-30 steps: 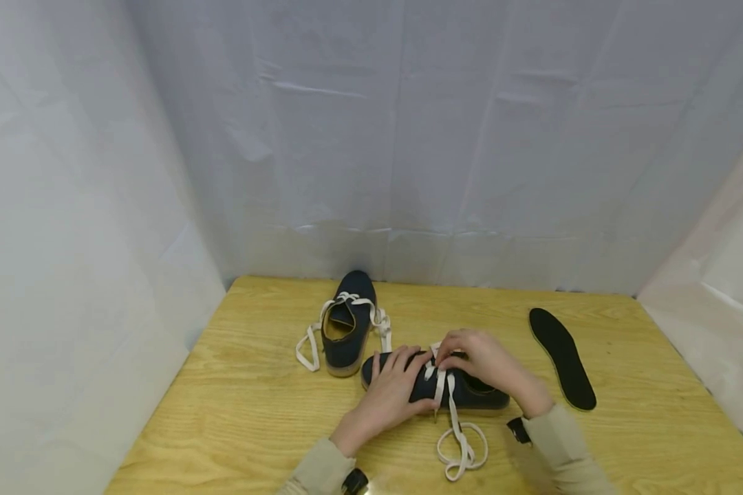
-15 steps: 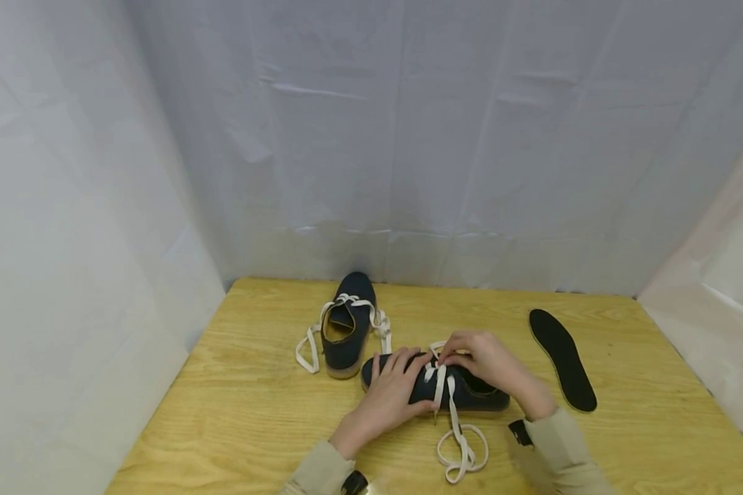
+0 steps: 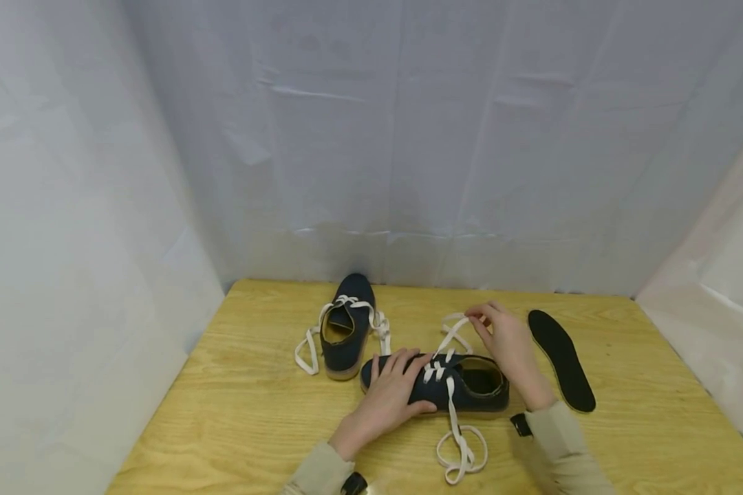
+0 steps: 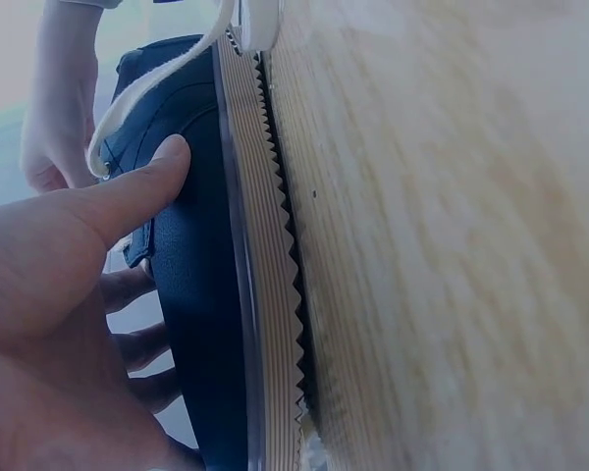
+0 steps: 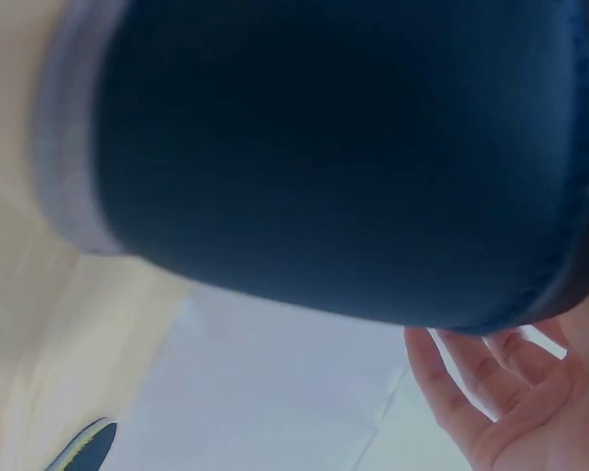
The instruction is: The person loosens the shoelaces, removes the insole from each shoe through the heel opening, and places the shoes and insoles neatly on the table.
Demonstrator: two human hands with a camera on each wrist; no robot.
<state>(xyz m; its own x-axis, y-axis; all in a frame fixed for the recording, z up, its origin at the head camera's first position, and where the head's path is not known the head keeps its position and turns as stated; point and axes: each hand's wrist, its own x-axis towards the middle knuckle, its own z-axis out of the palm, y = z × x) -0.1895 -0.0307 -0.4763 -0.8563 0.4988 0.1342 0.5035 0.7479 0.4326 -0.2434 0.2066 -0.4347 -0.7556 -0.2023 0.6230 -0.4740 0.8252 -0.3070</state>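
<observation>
A navy sneaker (image 3: 479, 399) with white lacing lies sideways before me, toe to the left, its opening at the right. My left hand (image 3: 391, 393) holds its toe end, fingers spread over the top. In the left wrist view the thumb of that left hand (image 4: 69, 245) lies along the shoe's side. With thumb and fingertips my right hand (image 3: 509, 344) pinches a white shoelace (image 3: 450, 335), which runs taut from the lacing to the far right. The lace's other end (image 3: 463, 450) lies looped on the near side. In the right wrist view the sneaker's heel (image 5: 344, 167) partly covers the fingers.
A second navy sneaker (image 3: 345, 354), laces loose on both sides, stands behind to the left, toe towards the back wall. A black insole (image 3: 563, 361) lies at the right on the wooden table (image 3: 223, 419). White sheets (image 3: 371, 137) enclose the back and sides.
My right hand has moved up and away from the lacing, drawing the shoelace with it. The strand that hung over the shoe's near side is gone from there. My left hand has stayed put.
</observation>
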